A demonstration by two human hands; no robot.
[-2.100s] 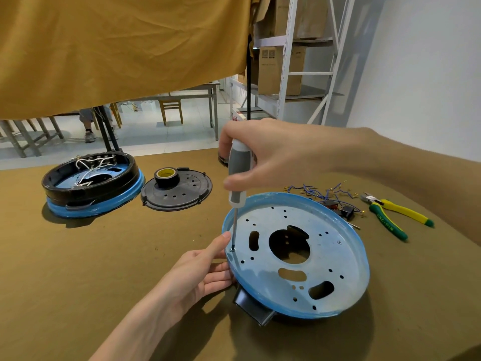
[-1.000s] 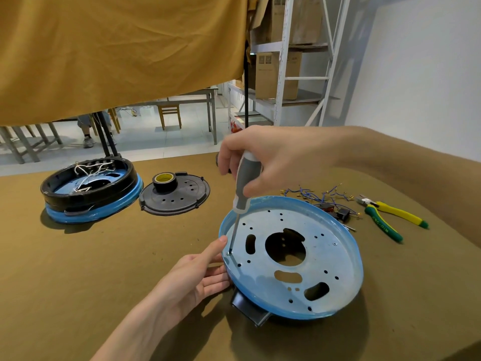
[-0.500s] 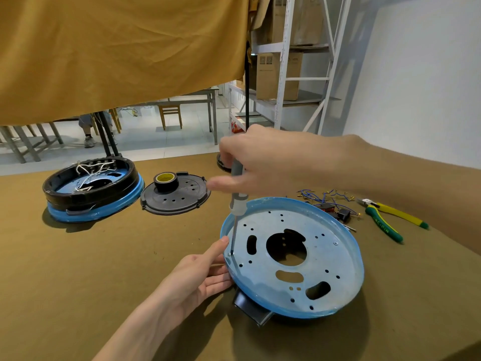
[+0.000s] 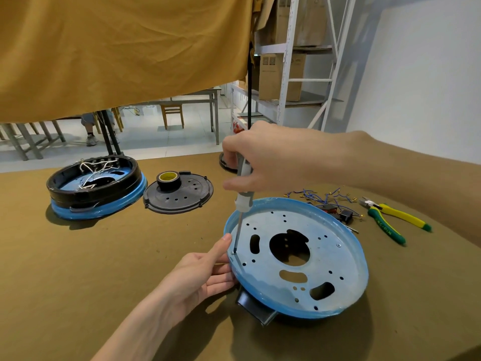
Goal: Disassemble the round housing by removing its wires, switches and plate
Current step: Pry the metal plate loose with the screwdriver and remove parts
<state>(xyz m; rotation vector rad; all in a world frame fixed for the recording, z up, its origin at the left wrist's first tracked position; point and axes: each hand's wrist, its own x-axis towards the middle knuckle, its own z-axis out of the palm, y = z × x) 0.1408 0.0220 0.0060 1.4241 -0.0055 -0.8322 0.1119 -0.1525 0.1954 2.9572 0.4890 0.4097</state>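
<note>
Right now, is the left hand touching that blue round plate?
Touching. The head view shows the left hand with its fingers against the rim of the blue plate.

On the table [image 4: 78, 269], the round housing [image 4: 299, 259] lies nearest, right of centre, plate side up. Behind it to the right lie loose wires [image 4: 322, 196] and switches [image 4: 341, 213], with pliers [image 4: 390, 222] further right. Far left sits a second housing [image 4: 96, 188]; just beside it on the right lies a lid [image 4: 179, 196] with a tape roll [image 4: 168, 179] on it.
</note>
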